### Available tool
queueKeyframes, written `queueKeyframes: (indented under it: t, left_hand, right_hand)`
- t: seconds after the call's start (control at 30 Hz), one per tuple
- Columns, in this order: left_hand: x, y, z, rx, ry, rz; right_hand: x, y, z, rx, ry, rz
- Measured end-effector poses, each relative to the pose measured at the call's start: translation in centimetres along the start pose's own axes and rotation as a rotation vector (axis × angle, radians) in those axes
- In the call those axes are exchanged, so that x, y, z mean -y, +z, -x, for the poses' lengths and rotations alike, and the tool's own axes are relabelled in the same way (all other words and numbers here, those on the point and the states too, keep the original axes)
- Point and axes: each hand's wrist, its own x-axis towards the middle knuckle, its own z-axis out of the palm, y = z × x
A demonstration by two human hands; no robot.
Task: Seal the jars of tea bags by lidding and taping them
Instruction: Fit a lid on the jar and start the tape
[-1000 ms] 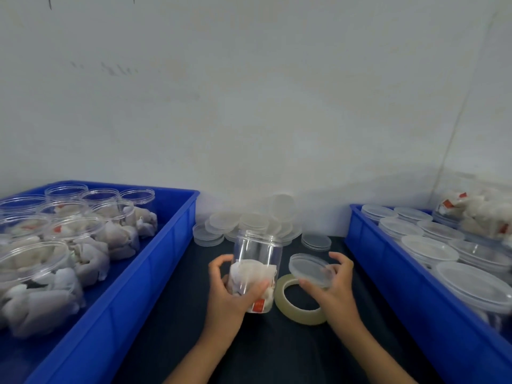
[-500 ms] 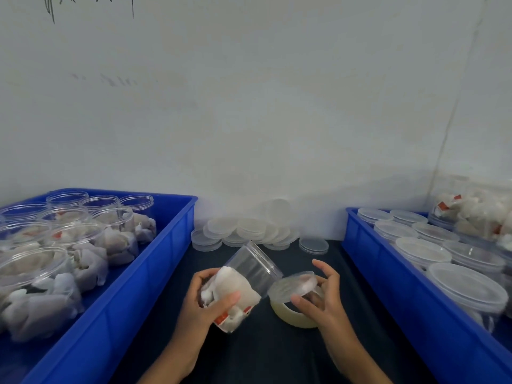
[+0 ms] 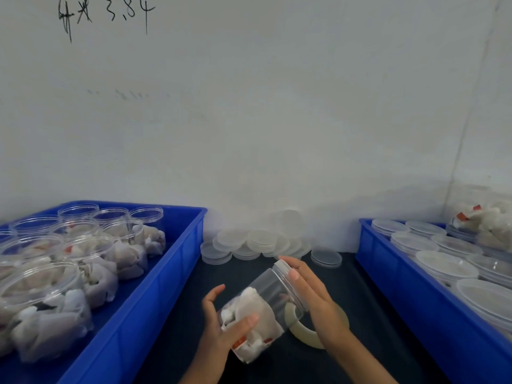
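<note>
There is just one camera, and it sits on my head. It looks forward and a bit down, so the white wall [image 3: 277, 120] fills the top and the dark desk [image 3: 171, 314] sits low. My hands [image 3: 315, 297] are close, near the bottom middle. The wide view bends the edges and takes in a blue bin [image 3: 155, 275] on my left and another blue bin [image 3: 410, 286] on my right.

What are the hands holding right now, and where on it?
The left hand grips the tilted jar by its tea-bag-filled bottom end. The right hand covers the mouth end, apparently pressing the lid on; the lid itself is hidden.
</note>
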Motion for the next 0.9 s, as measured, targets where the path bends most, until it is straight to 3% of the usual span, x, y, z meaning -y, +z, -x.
queueKeyframes:
  t: [0.13,0.37,0.57,0.67,0.9]
  left_hand:
    - [0.5,-0.2,-0.6,-0.049,0.005,0.065]
    - [0.9,1.1,-1.0,-0.276,0.051,0.184]
    - [-0.9,2.7,-0.8,-0.233,0.236,-0.063]
    - [-0.6,2.6,-0.6,-0.143,0.122,-0.038]
    - [-2.3,2.2,-0.1,-0.089,-0.328,0.401]
  right_hand:
    - [-0.6,1.2,-0.1,-0.05,-0.031,0.01]
    - [-1.9,2.9,0.5,-0.209,-0.078,-0.015]
    - [-1.4,3.0,0.0,-0.254,-0.079,-0.034]
    - [-0.9,2.0,0.1,-0.208,-0.117,-0.005]
    - [-0.3,1.5,1.5,-0.117,-0.387,0.125]
